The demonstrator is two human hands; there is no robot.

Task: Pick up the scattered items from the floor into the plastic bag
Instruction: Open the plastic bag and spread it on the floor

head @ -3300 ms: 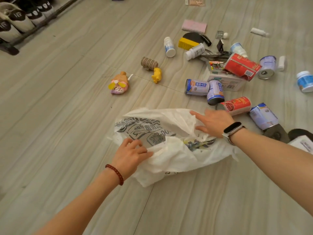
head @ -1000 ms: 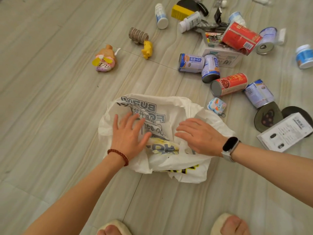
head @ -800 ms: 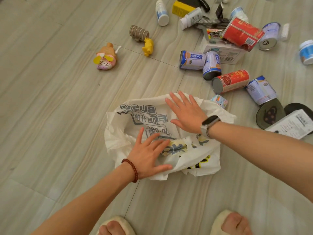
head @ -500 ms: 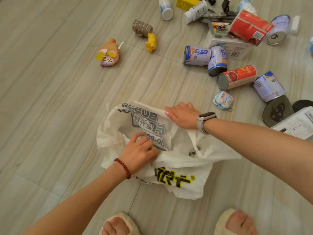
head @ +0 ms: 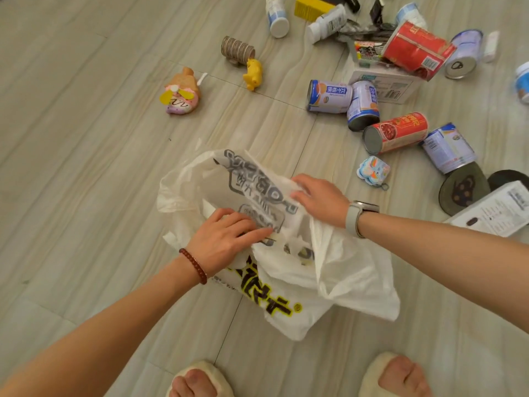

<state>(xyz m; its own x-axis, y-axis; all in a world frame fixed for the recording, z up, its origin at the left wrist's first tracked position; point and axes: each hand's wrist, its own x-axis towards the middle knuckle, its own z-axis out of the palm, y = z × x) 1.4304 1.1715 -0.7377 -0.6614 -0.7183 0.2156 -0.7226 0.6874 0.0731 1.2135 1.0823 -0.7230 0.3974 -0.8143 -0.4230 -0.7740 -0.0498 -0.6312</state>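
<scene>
The blue-capped jar (head: 522, 83) and white box (head: 498, 209) are cut off at the right edge.

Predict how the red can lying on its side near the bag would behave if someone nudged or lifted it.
The red can lies on its side on smooth floor, so a nudge would probably roll it. Its metal end suggests it is stiff under a grip. It looks unopened, so perhaps heavy for its size.

bag (head: 337, 270): white plastic, crumpled, black and yellow print, lain on the floor's near middle | cans (head: 396, 133): red and blue, tipped on their sides, clustered toward the far right | toys (head: 181, 91): scattered toward the far left
</scene>
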